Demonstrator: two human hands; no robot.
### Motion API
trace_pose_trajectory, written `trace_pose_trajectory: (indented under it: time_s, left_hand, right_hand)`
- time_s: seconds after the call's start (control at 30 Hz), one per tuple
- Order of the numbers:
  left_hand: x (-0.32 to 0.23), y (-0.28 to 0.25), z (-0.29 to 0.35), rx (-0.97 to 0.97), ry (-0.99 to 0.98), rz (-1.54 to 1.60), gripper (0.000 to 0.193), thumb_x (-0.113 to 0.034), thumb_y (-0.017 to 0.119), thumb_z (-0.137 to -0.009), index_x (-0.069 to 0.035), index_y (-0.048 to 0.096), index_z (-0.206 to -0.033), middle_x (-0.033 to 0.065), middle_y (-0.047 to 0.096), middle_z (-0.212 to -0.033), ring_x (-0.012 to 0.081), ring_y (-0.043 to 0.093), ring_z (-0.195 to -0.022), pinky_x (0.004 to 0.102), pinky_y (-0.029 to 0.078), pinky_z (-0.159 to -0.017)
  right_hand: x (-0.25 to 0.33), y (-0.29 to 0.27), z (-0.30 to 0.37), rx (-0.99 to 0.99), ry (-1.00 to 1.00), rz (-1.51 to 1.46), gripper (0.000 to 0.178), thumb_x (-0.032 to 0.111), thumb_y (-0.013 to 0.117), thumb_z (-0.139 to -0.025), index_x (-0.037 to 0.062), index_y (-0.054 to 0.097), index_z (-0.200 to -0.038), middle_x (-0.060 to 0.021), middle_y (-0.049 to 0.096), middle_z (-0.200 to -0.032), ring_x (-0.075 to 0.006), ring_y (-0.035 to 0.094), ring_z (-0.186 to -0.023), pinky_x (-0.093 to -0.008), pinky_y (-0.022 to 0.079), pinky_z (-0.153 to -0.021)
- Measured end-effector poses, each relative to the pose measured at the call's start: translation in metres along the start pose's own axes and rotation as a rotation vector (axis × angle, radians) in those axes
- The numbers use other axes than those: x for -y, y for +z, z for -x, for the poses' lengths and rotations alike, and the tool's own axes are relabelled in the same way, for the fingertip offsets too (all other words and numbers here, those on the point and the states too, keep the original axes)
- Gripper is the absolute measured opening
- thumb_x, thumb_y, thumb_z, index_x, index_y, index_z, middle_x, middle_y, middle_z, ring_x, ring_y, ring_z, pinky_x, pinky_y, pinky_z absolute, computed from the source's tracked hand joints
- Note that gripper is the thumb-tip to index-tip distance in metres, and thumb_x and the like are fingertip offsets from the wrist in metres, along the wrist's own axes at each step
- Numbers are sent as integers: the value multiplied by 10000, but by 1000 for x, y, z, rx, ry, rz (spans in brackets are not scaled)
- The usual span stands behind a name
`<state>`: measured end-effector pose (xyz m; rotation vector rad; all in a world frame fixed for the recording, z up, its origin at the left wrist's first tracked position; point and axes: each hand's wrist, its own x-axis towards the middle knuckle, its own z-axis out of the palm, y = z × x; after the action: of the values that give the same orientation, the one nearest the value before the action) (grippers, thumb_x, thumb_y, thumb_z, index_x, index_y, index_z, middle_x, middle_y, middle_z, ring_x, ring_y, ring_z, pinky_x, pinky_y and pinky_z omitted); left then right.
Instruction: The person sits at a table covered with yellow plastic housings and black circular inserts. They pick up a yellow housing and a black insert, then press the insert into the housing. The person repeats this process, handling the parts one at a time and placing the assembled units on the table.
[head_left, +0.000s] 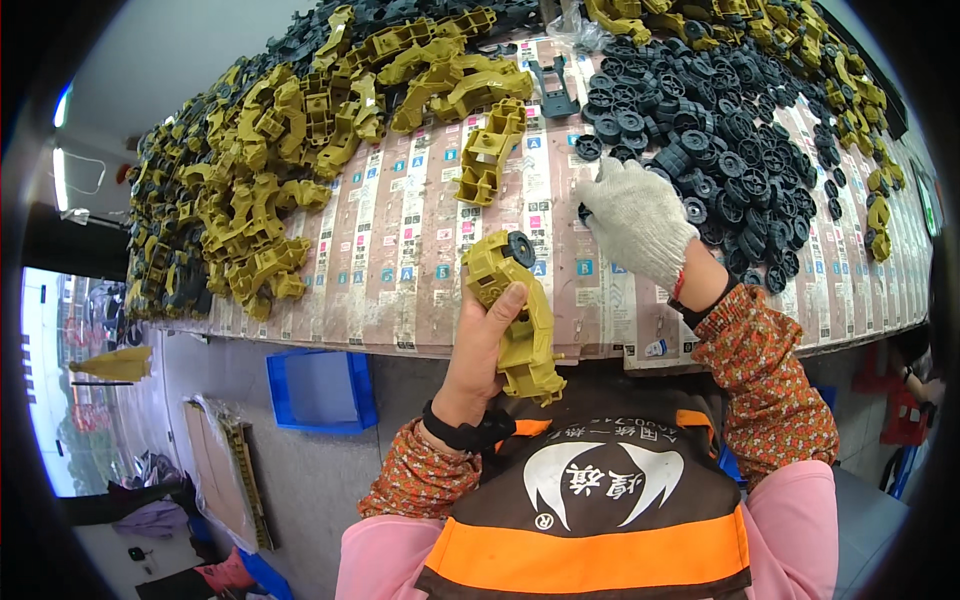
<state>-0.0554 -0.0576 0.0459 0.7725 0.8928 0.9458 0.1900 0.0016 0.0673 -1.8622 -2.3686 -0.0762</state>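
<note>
My left hand (474,350), bare with a band at the wrist, grips a yellow plastic toy vehicle body (527,345). One black wheel (520,249) sits on the body's upper end. My right hand (640,217) wears a white knit glove and is beside the near left edge of a heap of dark toy wheels (745,175). Its fingers are closed on a dark wheel (584,213), which shows only in part at the fingertips. Another yellow body (490,150) lies on the table beyond my left hand, near a dark grey flat part (553,88).
Yellow bodies (265,200) are piled along the left of the table (400,290), which is covered with printed sheets. More yellow bodies (850,90) line the far right. A blue bin (320,390) stands on the floor at the left, past the table's near edge.
</note>
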Motion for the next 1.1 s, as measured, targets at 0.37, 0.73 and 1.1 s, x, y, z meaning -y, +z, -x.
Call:
trace_pose_trajectory:
  time_s: [0.37,0.73,1.1]
  left_hand:
    - [5,-1,-6,-68,71,148,411,-293,713,-1062,-127,486,-1362,39,645,-1104,147,710,-898,348,664,-725]
    - [18,16,-14,-134,229,53,444,-242,740,-1049,-98,494,-1389,43,642,-1166,145,681,-993,326,600,-850]
    - [25,28,-2,-121,480,-110,717,-62,808,-969,-80,365,-1532,61,584,-1337,171,629,-1172,339,538,-1019]
  right_hand:
    - [37,-9,70,-11,50,-643,275,131,736,-925,25,646,-1162,-219,715,-951,-426,729,-863,-506,582,-756]
    - [77,-10,109,-107,170,-1131,354,15,652,-976,16,604,-1326,-245,728,-1069,-464,735,-957,-487,586,-807]
    - [80,-20,126,54,134,-1004,555,-15,604,-889,16,512,-1436,-290,712,-1051,-515,707,-942,-555,570,-791]
